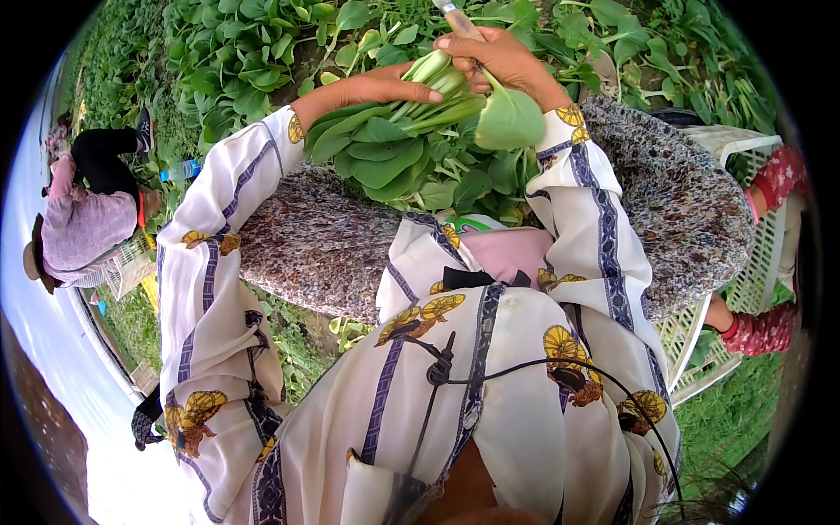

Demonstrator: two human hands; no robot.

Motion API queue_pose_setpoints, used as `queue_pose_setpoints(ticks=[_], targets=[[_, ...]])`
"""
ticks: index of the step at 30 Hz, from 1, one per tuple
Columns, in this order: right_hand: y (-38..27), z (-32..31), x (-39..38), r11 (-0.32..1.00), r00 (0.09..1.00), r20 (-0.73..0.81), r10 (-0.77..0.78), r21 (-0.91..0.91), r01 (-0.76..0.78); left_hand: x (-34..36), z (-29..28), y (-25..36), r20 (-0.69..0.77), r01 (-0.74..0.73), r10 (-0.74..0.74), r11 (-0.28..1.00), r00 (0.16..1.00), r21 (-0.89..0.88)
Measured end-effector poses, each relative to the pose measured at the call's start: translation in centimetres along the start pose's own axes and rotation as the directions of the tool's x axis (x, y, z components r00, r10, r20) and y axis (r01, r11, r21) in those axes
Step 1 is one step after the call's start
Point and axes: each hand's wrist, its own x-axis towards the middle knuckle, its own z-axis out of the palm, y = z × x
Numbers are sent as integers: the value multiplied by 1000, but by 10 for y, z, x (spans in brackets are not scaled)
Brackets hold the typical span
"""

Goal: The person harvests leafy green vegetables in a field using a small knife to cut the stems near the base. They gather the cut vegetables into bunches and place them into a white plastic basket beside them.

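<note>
My left hand (385, 86) is wrapped round a bunch of bok choy (381, 149). Its pale stems point up and away, while the dark leaves spread back toward my lap. Close beside it, my right hand (500, 58) is closed on a knife (464, 24) with a light handle. Only a bit of the metal blade shows, at the top edge. One broad leaf (510, 119) hangs by its stem from beneath the right fingers. Whether those fingers also pinch that stem is hard to see.
Leafy plants (236, 61) grow thickly ahead and to the left; loose greens (656, 61) lie at the right. White plastic crates (744, 144) stand at my right, near another person's red sleeve (781, 175). A person in a hat (92, 223) sits at the left, near a water bottle (181, 171).
</note>
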Motion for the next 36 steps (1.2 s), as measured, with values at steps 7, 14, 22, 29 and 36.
queue_pose_setpoints(ticks=[7,14,22,29,36], targets=[[7,-48,-18,782,867,-395,-304,-623,-9,-31,-14,15,-188,-36,-40,921,981,-387],[22,0,-29,921,940,-277,-200,273,276,-38,-7,34,-180,-115,27,858,983,-501],[12,16,-38,926,886,-348,-306,106,362,-17,-3,25,-234,-103,45,965,971,-240],[6,26,-38,910,840,-370,-398,-39,414,0,5,15,-281,-221,243,969,928,108],[-11,5,-48,884,830,-408,-381,104,457,-23,14,32,-141,-250,207,826,968,-505]])
